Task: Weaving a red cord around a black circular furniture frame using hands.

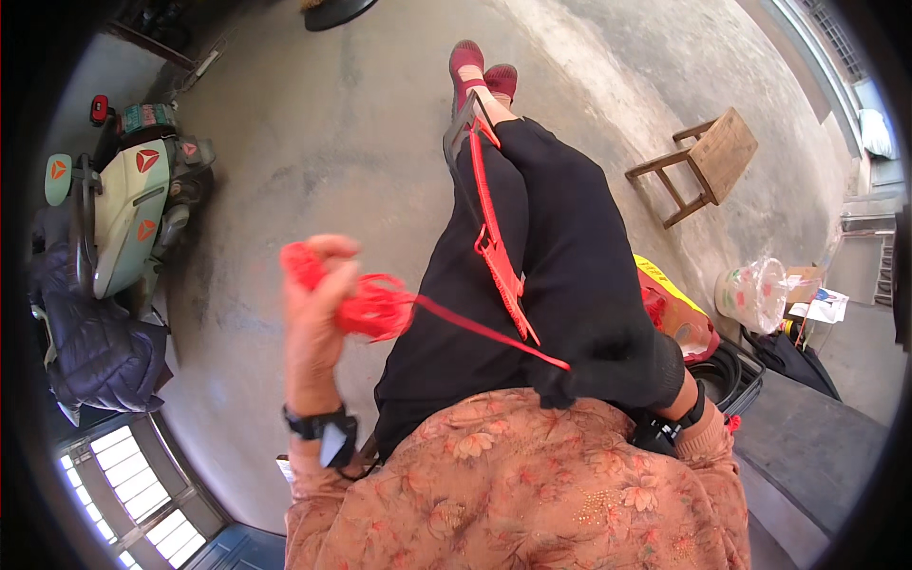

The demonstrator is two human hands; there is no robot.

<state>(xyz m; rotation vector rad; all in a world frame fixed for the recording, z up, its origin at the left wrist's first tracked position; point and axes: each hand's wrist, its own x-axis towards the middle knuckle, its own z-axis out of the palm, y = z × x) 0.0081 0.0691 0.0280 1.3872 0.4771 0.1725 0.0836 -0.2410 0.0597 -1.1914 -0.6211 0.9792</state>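
My left hand [321, 309], bare and a little blurred, is closed round a loose bundle of red cord [380, 309] off the left side of my lap. A strand runs taut from the bundle across my thighs. My right hand [608, 366] wears a black glove and is closed at the strand's other end; its fingertips are hard to see against my black trousers. Between the hands and my feet, a red woven strip [487, 204] with loose tails lies lengthwise along my legs. Its far end meets a dark, narrow frame-like piece [456, 142] by my shins.
A wooden stool [708, 161] stands on the concrete floor to the right. Beside my right thigh are a red and yellow bag [676, 309], a clear plastic-wrapped tub [750, 293] and a grey bench [807, 442]. On the left is a pale scooter [133, 218] with a dark quilted cover [100, 347].
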